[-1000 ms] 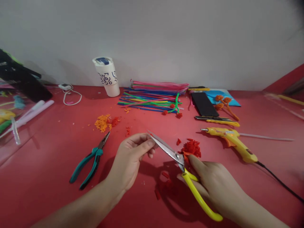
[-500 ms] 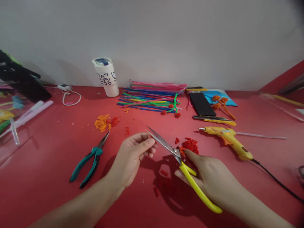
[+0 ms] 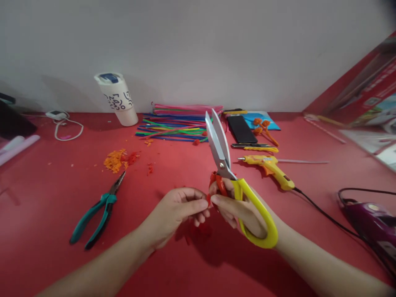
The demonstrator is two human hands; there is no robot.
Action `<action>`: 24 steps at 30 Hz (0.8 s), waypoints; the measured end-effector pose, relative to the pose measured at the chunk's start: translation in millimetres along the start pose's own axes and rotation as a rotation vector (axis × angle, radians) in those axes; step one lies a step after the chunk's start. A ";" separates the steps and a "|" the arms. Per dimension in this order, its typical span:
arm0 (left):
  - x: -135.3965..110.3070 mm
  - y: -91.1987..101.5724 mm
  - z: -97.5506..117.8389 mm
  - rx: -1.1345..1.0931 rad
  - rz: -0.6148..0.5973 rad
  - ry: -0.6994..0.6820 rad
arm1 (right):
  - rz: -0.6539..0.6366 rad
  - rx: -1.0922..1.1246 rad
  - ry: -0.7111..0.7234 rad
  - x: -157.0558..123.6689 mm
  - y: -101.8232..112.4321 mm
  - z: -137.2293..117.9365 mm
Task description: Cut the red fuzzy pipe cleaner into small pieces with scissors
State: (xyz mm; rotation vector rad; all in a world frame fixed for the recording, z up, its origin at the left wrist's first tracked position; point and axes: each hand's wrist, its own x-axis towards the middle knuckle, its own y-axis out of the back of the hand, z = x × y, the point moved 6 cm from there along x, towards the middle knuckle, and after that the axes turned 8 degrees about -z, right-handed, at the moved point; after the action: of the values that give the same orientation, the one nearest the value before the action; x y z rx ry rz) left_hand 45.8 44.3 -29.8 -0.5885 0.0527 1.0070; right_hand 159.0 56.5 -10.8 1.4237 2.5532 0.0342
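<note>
My left hand (image 3: 182,208) is closed in a pinch on a small red piece (image 3: 208,201), whose kind I cannot make out. The thumb and fingers of my right hand (image 3: 236,206) meet the same piece from the other side. My right hand also holds scissors (image 3: 258,212) with yellow handles, their blades pointing up and slightly apart. Red curled bits (image 3: 220,185) show by the right fingers, just below the scissors' pivot. On the table beneath both hands lie more red pieces (image 3: 201,233), in shadow and partly hidden.
Teal-handled pliers (image 3: 108,200) lie left, near orange and red scraps (image 3: 116,160). Behind are pipe cleaners (image 3: 173,131), a white tumbler (image 3: 119,101) and a phone (image 3: 242,129). To the right sit a yellow glue gun (image 3: 270,167), its cord, and a purple device (image 3: 371,222).
The scissors have swung from pointing left to pointing up. My right hand has come left to my left hand, and both now meet at the red piece. The view has turned right.
</note>
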 end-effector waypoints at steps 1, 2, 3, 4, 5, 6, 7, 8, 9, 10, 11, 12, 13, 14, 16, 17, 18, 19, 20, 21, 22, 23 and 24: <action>-0.1 -1.3 -0.6 0.013 -0.011 0.009 | -0.011 -0.002 -0.022 -1.0 -0.6 -0.9; -0.3 -2.3 -1.0 0.030 -0.016 0.018 | -0.016 -0.020 -0.054 -2.0 -0.9 -1.7; -0.6 -2.7 -1.0 0.052 -0.008 0.021 | -0.010 -0.050 -0.084 -3.0 -0.9 -2.6; -1.0 -2.6 -0.5 0.083 0.012 0.016 | 0.000 -0.088 -0.107 -3.8 -0.9 -3.5; -1.5 -1.9 0.6 0.125 0.045 0.000 | 0.018 -0.125 -0.118 -4.5 -0.8 -4.4; -2.2 -1.1 2.3 0.176 0.086 -0.028 | 0.049 -0.155 -0.121 -5.0 -0.3 -5.1; -3.1 -0.4 4.6 0.236 0.131 -0.064 | 0.083 -0.180 -0.120 -5.4 0.1 -5.3; -4.2 -0.1 7.1 0.300 0.173 -0.102 | 0.113 -0.202 -0.117 -5.7 0.2 -4.9; -5.3 -0.3 9.4 0.363 0.208 -0.137 | 0.132 -0.223 -0.112 -5.7 -0.1 -4.3; -6.3 -0.9 11.2 0.418 0.235 -0.164 | 0.144 -0.242 -0.107 -5.6 -0.6 -3.5; -7.0 -1.5 12.6 0.460 0.253 -0.182 | 0.148 -0.263 -0.099 -5.4 -0.8 -3.1; -7.5 -2.0 13.6 0.487 0.263 -0.189 | 0.145 -0.286 -0.087 -5.1 -0.8 -3.1; -7.9 -1.8 14.4 0.494 0.270 -0.189 | 0.139 -0.312 -0.069 -5.0 -0.2 -4.0; -8.3 -0.8 15.1 0.480 0.276 -0.185 | 0.134 -0.346 -0.045 -5.1 1.3 -5.7; -9.4 4.4 17.1 0.387 0.304 -0.183 | 0.120 -0.454 0.001 -6.1 5.5 -10.1; -10.2 8.4 18.6 0.322 0.325 -0.193 | 0.123 -0.542 0.014 -7.2 8.4 -12.3; -11.2 12.9 20.5 0.255 0.348 -0.214 | 0.126 -0.643 0.016 -8.3 11.3 -13.8; -12.2 17.4 22.6 0.192 0.367 -0.241 | 0.145 -0.757 0.010 -9.8 14.6 -14.9; -13.1 21.7 24.7 0.137 0.382 -0.271 | 0.146 -0.853 0.001 -10.9 16.5 -14.9; -13.9 25.6 26.7 0.092 0.392 -0.299 | 0.133 -0.920 -0.006 -11.6 17.4 -13.9; -14.5 28.9 28.6 0.056 0.395 -0.323 | 0.113 -0.976 -0.009 -12.0 17.3 -12.0; -14.9 31.7 30.1 0.029 0.395 -0.343 | 0.087 -1.021 -0.007 -12.0 16.3 -9.6; -15.3 33.9 31.5 0.009 0.395 -0.358 | 0.065 -1.065 0.003 -11.8 14.9 -7.2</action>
State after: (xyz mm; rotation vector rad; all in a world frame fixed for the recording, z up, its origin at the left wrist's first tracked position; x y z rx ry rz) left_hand 3.1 61.1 -13.5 -0.3881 -0.1489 1.4833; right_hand 176.1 55.0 0.2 1.0127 1.8936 1.1852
